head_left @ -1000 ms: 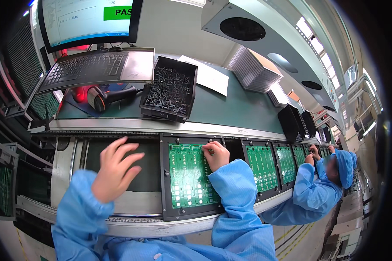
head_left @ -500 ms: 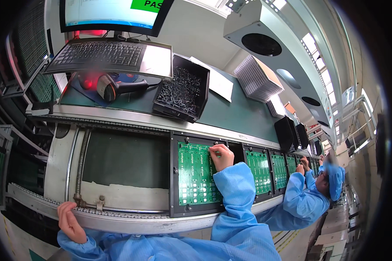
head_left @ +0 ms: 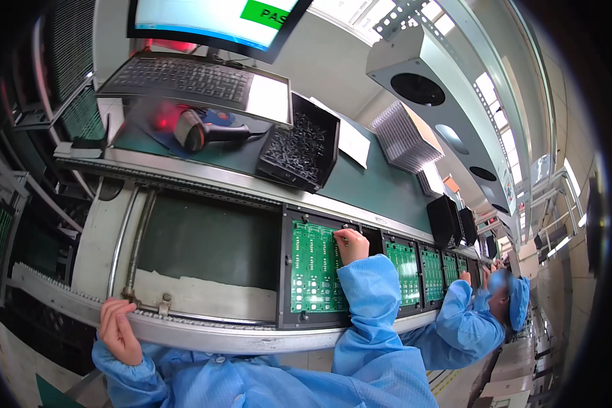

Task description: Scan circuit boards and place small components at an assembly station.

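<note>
A green circuit board (head_left: pixel 311 268) sits in a black frame (head_left: pixel 285 272) on the conveyor in front of me. My right hand (head_left: pixel 352 245) is over the board's upper right corner, thumb and fingertips pinched together at its surface. Whatever is between those fingertips is too small or hidden to tell. At the lower left, my left hand (head_left: pixel 119 331) has its fingers curled over the conveyor's metal front rail (head_left: pixel 217 338).
Behind the conveyor stands a black bin (head_left: pixel 299 149) of small dark parts, beside a barcode scanner (head_left: pixel 196 129) and a keyboard (head_left: pixel 183 78). Further framed boards (head_left: pixel 402 272) line the conveyor to the right, where a co-worker (head_left: pixel 469 319) in blue reaches in.
My view has shifted and tilted a little, so the bench sits differently in it. My right hand stays pinched at the board's corner; my left remains on the rail. The co-worker's hands have moved.
</note>
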The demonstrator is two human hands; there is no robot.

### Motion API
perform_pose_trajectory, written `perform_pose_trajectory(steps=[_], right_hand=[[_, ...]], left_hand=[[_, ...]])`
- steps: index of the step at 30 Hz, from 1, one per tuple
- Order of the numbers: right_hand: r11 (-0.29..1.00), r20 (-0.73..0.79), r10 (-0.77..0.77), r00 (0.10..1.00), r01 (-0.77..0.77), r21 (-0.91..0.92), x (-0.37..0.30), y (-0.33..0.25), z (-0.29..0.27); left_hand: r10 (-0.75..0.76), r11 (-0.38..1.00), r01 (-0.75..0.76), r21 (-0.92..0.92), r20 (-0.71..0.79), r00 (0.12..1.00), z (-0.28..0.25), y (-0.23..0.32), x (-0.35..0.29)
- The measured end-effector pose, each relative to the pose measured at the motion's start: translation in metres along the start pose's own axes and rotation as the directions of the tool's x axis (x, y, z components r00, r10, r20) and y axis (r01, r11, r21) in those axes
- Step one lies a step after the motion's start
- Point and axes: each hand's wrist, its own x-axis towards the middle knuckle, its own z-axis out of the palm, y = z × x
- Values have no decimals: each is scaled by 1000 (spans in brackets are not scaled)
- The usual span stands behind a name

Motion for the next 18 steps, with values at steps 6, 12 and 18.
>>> perform_pose_trajectory(steps=[6, 12, 18], right_hand=[[993, 87, -75, 993, 83, -89, 12, 16, 2], [880, 504, 291, 813, -21, -475, 63, 2, -8], [729, 441, -671, 596, 421, 539, 60, -337, -88]], left_hand=[[-36, 989, 32, -142, -29, 999, -17, -1, -10], [-104, 989, 81, -125, -196, 975, -69, 11, -62], [-371, 929, 333, -164, -415, 831, -145, 67, -125]])
